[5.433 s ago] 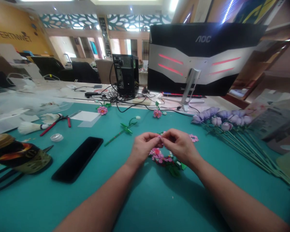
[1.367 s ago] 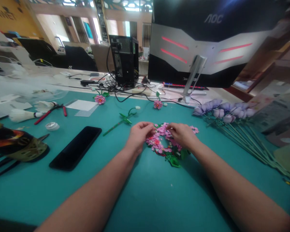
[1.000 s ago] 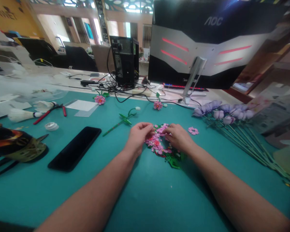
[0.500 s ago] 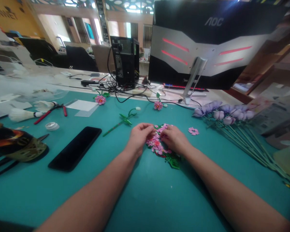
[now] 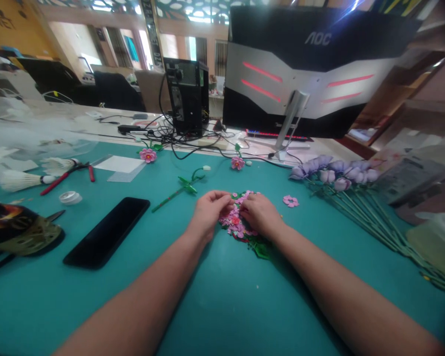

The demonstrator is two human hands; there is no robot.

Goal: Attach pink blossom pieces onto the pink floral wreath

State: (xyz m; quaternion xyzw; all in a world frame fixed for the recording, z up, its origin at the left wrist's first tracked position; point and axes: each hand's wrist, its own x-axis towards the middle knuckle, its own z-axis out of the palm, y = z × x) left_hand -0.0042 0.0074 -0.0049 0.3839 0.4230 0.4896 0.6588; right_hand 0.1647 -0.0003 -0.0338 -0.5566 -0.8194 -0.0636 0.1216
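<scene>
A pile of small pink building pieces [image 5: 233, 225] lies on the green mat between my hands, with green leaf pieces [image 5: 260, 249] at its near side. At its left edge my left hand [image 5: 210, 210] is closed, thumb and forefinger pinched together; anything between them is too small to make out. My right hand [image 5: 260, 212] rests over the right part of the pile with its fingers curled down into the pieces, hiding what they grip. To the right of it sits a separate pink petal ring [image 5: 290, 201]. A green stem with leaves [image 5: 178, 192] lies left of the pile.
Two finished pink flowers [image 5: 148, 155] [image 5: 238, 163] lie farther back. A black phone [image 5: 107, 232], red-handled pliers [image 5: 66, 178] and shuttlecocks [image 5: 22, 181] are at left. Purple artificial flowers [image 5: 335, 173] with long stems lie right. Behind stand a monitor [image 5: 300, 74] and a computer case [image 5: 187, 96].
The whole view has shifted slightly, so things appear a little farther left. Both hands stay at the pile, with only small finger movements.
</scene>
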